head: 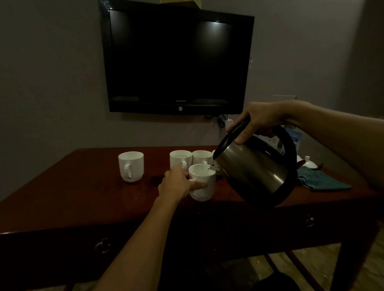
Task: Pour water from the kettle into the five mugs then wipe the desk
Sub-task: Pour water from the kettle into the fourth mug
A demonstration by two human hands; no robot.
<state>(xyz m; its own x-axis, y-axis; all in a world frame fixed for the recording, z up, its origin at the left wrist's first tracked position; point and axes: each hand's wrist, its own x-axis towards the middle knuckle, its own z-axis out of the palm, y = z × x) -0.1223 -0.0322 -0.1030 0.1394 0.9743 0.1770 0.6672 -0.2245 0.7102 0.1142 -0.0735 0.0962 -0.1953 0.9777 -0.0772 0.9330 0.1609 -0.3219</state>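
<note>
My right hand (259,119) grips the black handle of a steel kettle (256,166), which is tilted left with its spout over a white mug (205,184). A thin stream of water runs into that mug. My left hand (177,184) holds the mug by its side and handle, at the middle of the dark wooden desk (67,196). Two more white mugs (180,159) (201,157) stand just behind it, and the edge of another shows behind the kettle spout. A separate white mug (131,166) stands to the left. A teal cloth (322,180) lies at the right.
A black television (177,57) hangs on the wall above the desk. A white lidded pot (308,162) sits behind the cloth at the right. Wet patches (155,180) show on the desk beside the left mug. Drawer pulls (102,245) line the desk front.
</note>
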